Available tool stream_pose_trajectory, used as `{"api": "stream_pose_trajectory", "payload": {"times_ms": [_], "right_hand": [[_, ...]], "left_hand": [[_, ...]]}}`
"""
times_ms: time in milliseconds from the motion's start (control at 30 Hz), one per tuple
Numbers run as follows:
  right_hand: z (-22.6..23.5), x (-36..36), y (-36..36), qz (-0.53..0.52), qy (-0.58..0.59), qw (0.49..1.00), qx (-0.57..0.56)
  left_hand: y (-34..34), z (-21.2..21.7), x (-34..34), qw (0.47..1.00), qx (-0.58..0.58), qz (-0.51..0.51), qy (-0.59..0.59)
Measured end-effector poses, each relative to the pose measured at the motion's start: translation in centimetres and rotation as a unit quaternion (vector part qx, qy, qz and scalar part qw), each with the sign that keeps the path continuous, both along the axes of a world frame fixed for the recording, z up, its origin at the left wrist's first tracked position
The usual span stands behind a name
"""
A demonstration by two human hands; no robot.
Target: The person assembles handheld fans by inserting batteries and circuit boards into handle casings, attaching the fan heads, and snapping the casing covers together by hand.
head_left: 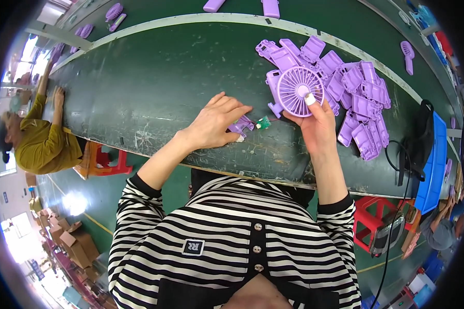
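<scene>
My right hand [318, 121] grips a round purple fan head [300, 82], its covered thumb pressed on the grille near the hub. Around a small purple plastic shell [241, 125], the thumb and fingers of my left hand [213, 121] are curled, hiding part of it against the table. Between both hands lies a small green circuit board [263, 122], with thin wires beside it. A heap of purple handle shells [366, 105] spreads just beyond and right of the fan head.
Past a pale rail [232, 18] lie more purple parts, including a handheld fan [408, 56]. At the right are a blue tray [432, 162], a black bag [416, 139] and a hanging cable. A person [41, 139] reaches over the table's left end. Red stools [368, 219] stand below.
</scene>
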State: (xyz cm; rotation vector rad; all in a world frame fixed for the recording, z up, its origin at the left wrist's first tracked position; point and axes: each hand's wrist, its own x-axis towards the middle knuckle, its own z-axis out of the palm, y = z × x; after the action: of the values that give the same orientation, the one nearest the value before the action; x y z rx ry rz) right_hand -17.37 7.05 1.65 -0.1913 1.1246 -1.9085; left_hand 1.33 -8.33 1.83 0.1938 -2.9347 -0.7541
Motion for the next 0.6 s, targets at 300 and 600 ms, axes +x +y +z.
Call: {"api": "stream_pose_trajectory", "payload": {"times_ms": [300,600], "right_hand": [[1.6,0.9,-1.2,-0.007,-0.007,0.995,-0.096],[4.5,1.7,-0.8,0.023,-0.009,0.995,-0.101]], "left_hand": [[2.2,0.4,-1.4,0.984,0.104,0.087,-0.116],[4.8,-1.8,-0.5,0.466,0.874,0.096,-0.101]]}}
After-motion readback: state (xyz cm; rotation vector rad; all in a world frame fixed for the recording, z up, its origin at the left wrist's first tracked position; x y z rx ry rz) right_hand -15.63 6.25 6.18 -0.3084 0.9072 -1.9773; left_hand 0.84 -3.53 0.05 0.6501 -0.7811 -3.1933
